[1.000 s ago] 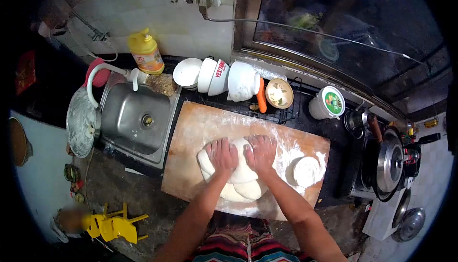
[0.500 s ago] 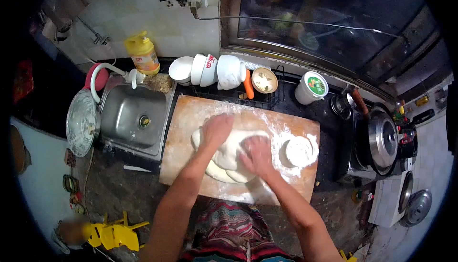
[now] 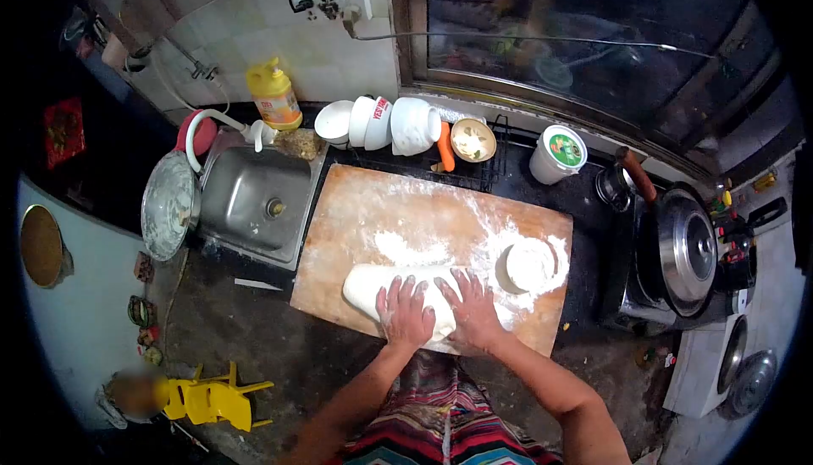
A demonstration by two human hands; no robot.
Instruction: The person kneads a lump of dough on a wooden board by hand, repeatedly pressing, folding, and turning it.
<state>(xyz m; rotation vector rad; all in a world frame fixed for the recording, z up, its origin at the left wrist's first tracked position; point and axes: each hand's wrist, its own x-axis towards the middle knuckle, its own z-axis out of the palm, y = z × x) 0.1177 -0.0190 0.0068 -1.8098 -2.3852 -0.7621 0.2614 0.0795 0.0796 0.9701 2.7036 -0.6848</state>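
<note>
on the flat tan wooden board (image 3: 364, 198), right side: round container (image 3: 531, 265) filled with white flour
behind the board: small tan bowl (image 3: 473, 140), pale pieces inside
smooth white dough (image 3: 364, 289): by the board's near edge, beneath both hands' fingers
left hand (image 3: 408, 319), right hand (image 3: 476, 319): fingers spread wide, flat on the dough
</note>
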